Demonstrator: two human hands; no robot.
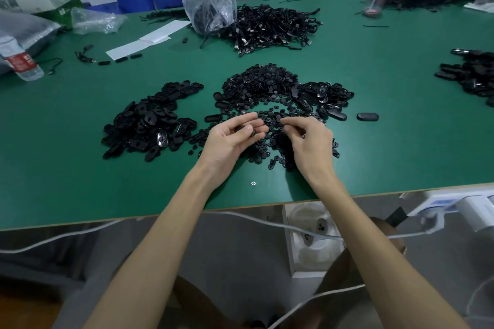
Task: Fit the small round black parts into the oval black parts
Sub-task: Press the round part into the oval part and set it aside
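A heap of small round black parts (260,83) lies in the middle of the green table (387,141), spreading toward me. One pile of oval black parts (149,121) sits to its left and another pile of oval black parts (324,96) to its right. My left hand (232,139) is palm up and holds an oval black part (251,131) between thumb and curled fingers. My right hand (307,139) hovers over the round parts, fingertips pinching a small round black part (279,119) close to the left hand.
A single oval part (367,116) lies alone on the right. Behind the heap are a tangle of black cables (275,25) and a clear plastic bag (208,4). More black parts (473,75) sit at the far right. A water bottle (21,61) lies at left, near the table edge.
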